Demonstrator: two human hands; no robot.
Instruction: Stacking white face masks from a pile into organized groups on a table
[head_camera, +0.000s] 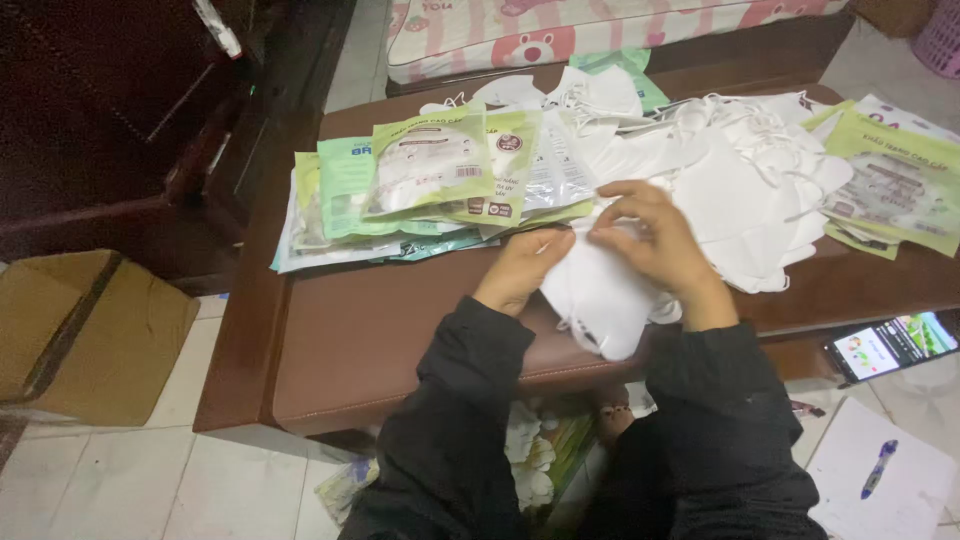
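White face mask (600, 295) sits between both hands at the near edge of the worktop (380, 340), its lower end hanging just past that edge toward the person's lap. The left hand (525, 268) comes at it from the left, fingers curled and pressed together on the mask's upper left corner, thumb side tucked against the fabric. The right hand (655, 235) lies over the mask's top from the right, fingers bent and drawn in, pinching the upper edge; its fingertips nearly meet those of the left hand. Neither grip is spread. The mask's long axis runs roughly from the hands downward and a little right, so the bulk of it lies below and toward the person from both grips. Both hands are equally close, each already touching it.

Just beyond the right hand spreads a loose heap of white masks (740, 190) with tangled ear loops, touching the held one. Left of the left hand lies a fanned stack of green and clear packets (430, 180), near but apart from it. More green packets (890, 190) rest at the far right. Off the worktop, a phone (890, 345) with a lit screen, a pen (878, 468) on white paper and a cardboard box (85, 330) sit on the floor side.
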